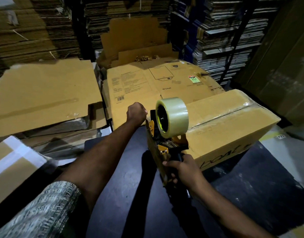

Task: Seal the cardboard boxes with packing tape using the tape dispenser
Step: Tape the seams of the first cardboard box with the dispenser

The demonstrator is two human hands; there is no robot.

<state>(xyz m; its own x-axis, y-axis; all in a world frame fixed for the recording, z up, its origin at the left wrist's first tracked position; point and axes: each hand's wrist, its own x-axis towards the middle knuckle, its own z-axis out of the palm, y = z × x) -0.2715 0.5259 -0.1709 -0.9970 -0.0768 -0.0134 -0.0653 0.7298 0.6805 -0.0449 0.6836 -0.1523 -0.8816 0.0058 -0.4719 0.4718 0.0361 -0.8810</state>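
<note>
warehouse: stacked flattened cartons (32,28)

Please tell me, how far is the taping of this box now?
Done: clear tape covers the cardboard box top seam. In hand: the right hand grips the tape dispenser at the near end; the left hand is curled beside it. Left: finishing that end, probably.
</note>
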